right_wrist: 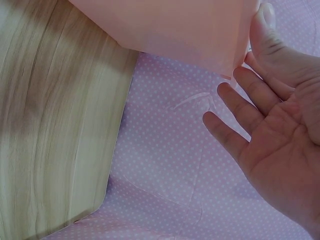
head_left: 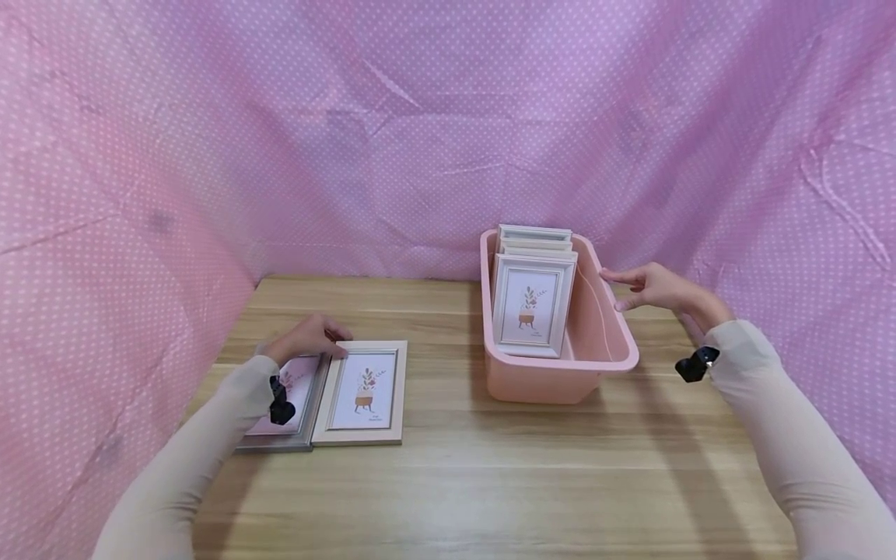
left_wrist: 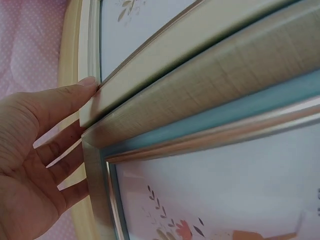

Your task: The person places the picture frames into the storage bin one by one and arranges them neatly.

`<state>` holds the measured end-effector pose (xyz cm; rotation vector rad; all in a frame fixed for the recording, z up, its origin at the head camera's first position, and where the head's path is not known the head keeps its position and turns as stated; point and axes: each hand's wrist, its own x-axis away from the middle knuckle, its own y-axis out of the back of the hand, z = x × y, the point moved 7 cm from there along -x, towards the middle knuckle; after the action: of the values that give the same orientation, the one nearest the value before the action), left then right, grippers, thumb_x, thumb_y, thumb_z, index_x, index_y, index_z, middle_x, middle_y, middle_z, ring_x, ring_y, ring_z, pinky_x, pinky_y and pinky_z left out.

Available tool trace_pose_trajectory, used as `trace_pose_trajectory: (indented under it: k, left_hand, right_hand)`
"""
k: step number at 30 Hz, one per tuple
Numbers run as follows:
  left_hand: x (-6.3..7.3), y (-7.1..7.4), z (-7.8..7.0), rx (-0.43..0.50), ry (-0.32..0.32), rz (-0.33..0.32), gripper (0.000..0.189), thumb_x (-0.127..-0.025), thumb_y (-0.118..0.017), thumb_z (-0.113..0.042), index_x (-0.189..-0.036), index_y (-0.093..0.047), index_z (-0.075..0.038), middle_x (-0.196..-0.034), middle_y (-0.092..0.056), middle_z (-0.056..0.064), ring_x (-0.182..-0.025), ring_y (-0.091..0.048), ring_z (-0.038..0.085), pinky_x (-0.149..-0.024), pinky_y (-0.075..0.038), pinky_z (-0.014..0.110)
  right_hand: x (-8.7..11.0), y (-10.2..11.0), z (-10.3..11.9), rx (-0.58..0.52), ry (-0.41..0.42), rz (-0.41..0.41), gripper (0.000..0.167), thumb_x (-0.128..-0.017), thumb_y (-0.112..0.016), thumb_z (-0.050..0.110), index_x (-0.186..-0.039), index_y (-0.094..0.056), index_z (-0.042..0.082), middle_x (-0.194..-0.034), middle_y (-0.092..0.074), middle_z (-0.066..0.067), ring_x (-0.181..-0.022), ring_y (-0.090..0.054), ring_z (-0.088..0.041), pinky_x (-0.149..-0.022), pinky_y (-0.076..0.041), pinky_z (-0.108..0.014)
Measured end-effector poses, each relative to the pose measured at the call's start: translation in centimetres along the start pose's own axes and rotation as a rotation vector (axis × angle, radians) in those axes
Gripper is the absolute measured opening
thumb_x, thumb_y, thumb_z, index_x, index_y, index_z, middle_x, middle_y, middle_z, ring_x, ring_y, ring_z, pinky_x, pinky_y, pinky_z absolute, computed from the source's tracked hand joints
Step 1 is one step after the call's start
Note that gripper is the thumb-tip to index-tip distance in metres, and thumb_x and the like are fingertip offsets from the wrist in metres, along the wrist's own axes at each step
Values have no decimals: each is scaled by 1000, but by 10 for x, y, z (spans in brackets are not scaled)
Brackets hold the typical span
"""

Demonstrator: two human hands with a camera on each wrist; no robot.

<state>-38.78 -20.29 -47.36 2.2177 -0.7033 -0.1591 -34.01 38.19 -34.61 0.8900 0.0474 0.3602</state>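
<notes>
A cream picture frame (head_left: 397, 393) with a potted-plant print lies flat on the table, its left side against a grey-brown picture frame (head_left: 313, 404). At the cream frame's upper left corner, my left hand (head_left: 311, 338) pinches the edge, thumb on the face and fingers along the far side. The grey-brown frame is partly covered by my left wrist. To the right stands a pink plastic bin (head_left: 542, 381) holding several upright frames, with a white picture frame (head_left: 499, 311) in front. Fingertips and thumb of my right hand (head_left: 654, 286) touch the bin's right rim, the fingers fairly straight.
Pink polka-dot cloth (head_left: 420, 155) hangs behind and at both sides of the wooden table (head_left: 448, 498). Inside the bin, the upright frames stand toward its left and back, with pink floor showing to their right.
</notes>
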Motion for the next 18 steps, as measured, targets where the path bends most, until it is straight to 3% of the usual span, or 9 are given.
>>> trace_pose_trajectory:
  k: [8, 11, 18]
  left_hand:
    - [-7, -4, -9, 42, -58, 51, 28, -79, -82, -6, -106, -78, 3, -97, -79, 14, -86, -69, 10, -72, -54, 20]
    - [-9, -6, -8, 28, -28, 64, 29, -79, -83, -5, -106, -78, 3, -99, -79, 15, -89, -70, 13, -75, -55, 21]
    - [-17, -11, -1, 11, 16, 60, 28, -78, -85, -3, -103, -78, 5, -101, -78, 19, -87, -70, 13, -74, -54, 19]
  right_hand:
    - [0, 0, 1, 11, -15, -10, 72, -81, -85, 13, -143, -51, 0, -149, -46, -19, -138, -44, -42, -113, -41, -59]
    - [0, 0, 0, 13, 2, -16, 71, -81, -85, 14, -142, -52, 0, -147, -47, -21, -136, -46, -43, -112, -41, -62]
    - [1, -1, -2, 16, 35, -30, 69, -81, -85, 13, -141, -54, -1, -145, -49, -23, -133, -50, -22, -111, -40, -63]
